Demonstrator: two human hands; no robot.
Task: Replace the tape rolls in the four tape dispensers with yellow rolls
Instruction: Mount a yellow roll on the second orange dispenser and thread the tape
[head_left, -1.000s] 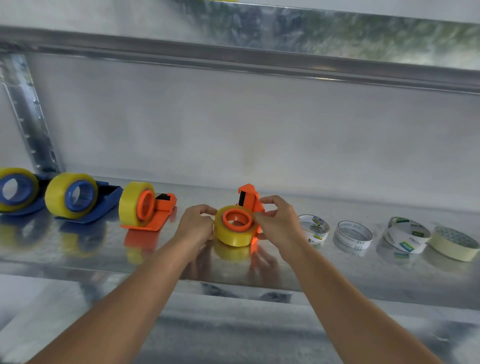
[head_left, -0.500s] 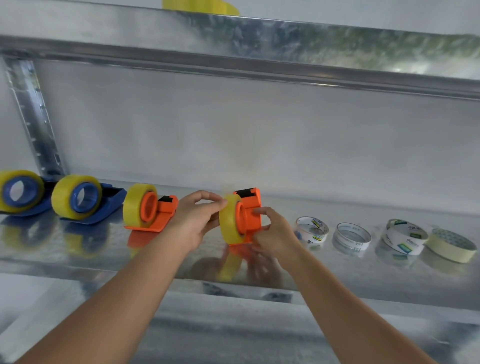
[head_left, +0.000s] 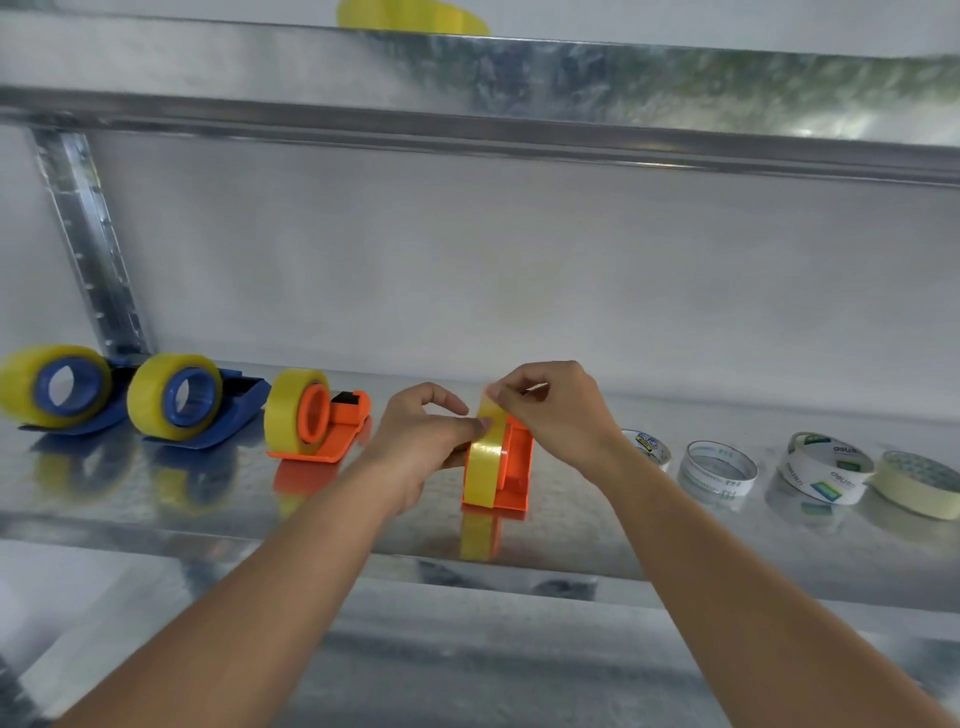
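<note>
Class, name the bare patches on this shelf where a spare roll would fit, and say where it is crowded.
Free: the shelf's front strip before the blue dispensers, and the patch behind the loose rolls on the right. Crowded: the middle, where both hands work the orange dispenser.

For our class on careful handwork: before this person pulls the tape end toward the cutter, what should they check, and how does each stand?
1. Yellow tape roll seated in fourth orange plastic dispenser: ok.
2. Dispenser on metal shelf: ok.
3. Left hand steadies roll: ok.
4. Right hand grip on tape end: cannot tell.
5. Cutter reachable: cannot tell.
</note>
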